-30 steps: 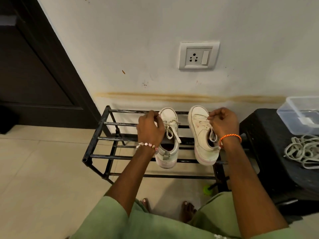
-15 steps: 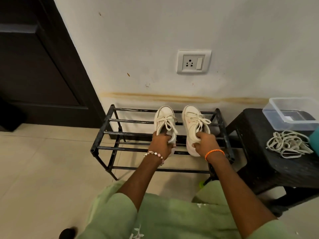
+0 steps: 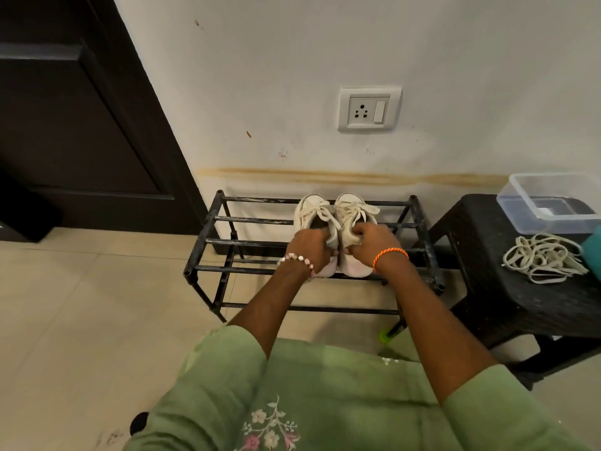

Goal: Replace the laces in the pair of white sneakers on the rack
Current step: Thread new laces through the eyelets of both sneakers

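Both hands are closed on the sneakers: the left hand grips the heel collar of the left sneaker, and the right hand grips the collar of the right sneaker, fingers curled over the back edges. How far the fingertips reach inside the openings is hard to tell, as the knuckles hide them.

By size: the black shoe rack stands against the wall, with the pair on its top rails, toes to the wall and sides touching. Just beside the rack on the right is a black stool. On it sit a clear plastic box and, nearer the person, a loose heap of white laces, presumably the replacements. Smallest are the old laces, tied in bows on both shoes.

Judging from this, the task is at its start; the shoes look about to be lifted off the rack. What could go wrong: the rack top is only thin rails with gaps, so a sole or heel could catch as the pair is pulled back, or a shoe could slip from a collar-only grip and drop through. The hanging bow ends could also snag a rail. The lace heap lies near the stool's edge and could be knocked off by a passing arm.
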Motion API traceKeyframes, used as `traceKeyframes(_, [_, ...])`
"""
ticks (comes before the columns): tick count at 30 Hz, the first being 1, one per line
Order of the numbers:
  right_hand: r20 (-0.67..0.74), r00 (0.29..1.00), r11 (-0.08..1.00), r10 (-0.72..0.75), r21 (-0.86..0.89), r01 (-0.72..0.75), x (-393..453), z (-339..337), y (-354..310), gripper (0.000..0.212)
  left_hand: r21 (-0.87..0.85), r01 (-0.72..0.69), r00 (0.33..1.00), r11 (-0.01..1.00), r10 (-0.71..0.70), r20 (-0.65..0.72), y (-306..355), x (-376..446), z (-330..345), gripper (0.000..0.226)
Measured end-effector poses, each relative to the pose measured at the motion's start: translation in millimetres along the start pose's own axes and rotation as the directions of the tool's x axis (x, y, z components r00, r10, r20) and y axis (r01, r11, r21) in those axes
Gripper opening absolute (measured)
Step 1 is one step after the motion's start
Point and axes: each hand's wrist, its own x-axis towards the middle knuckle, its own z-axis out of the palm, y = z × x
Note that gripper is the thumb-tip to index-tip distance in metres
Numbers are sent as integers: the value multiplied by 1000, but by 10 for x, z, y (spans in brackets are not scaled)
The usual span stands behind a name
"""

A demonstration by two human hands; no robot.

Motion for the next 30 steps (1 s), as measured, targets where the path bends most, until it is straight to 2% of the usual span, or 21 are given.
traceKeyframes(4, [5, 998, 998, -60, 14, 60, -75, -455, -217, 46, -18, 3, 1000, 1000, -2, 14, 101, -72, -514, 36])
traceKeyframes(7, [68, 994, 996, -83, -25, 84, -229, -853, -423, 46, -208, 60, 993, 976, -37, 112, 203, -228, -995, 47])
traceKeyframes(9, [158, 984, 995, -78, -43, 86, -376, -1094, -577, 40, -255, 120, 972, 959, -61, 227, 296, -358, -1297, 47])
traceKeyframes(12, [350, 936, 999, -30, -12, 37, -597, -1326, -773, 33, -272, 228, 913, 935, -108, 393, 410, -528, -1603, 32])
traceKeyframes(15, [484, 875, 1000, 11, -20, -1, -776, -1377, -844, 35, -199, 256, 852, 946, -124, 508, 407, -681, -1688, 37])
traceKeyframes(20, [567, 821, 997, 66, -14, -71, -915, -1053, -744, 31, -182, 341, 774, 922, -166, 611, 205, -896, -1419, 44])
traceKeyframes(23, [609, 787, 991, 104, 3, -133, -991, -702, -618, 32, -174, 381, 753, 908, -196, 629, 98, -1009, -1060, 40])
traceKeyframes(25, [597, 794, 988, 118, 6, -152, -1032, -424, -497, 37, -172, 386, 750, 906, -199, 631, 33, -1060, -785, 40])
traceKeyframes(27, [526, 844, 989, 106, 28, -142, -1071, -113, -359, 37, -166, 351, 784, 922, -192, 590, -13, -1112, -462, 41])
traceKeyframes(30, [343, 937, 998, 62, -7, -63, -1121, 435, -104, 29, -120, 237, 895, 964, -169, 412, -105, -1173, 157, 41])
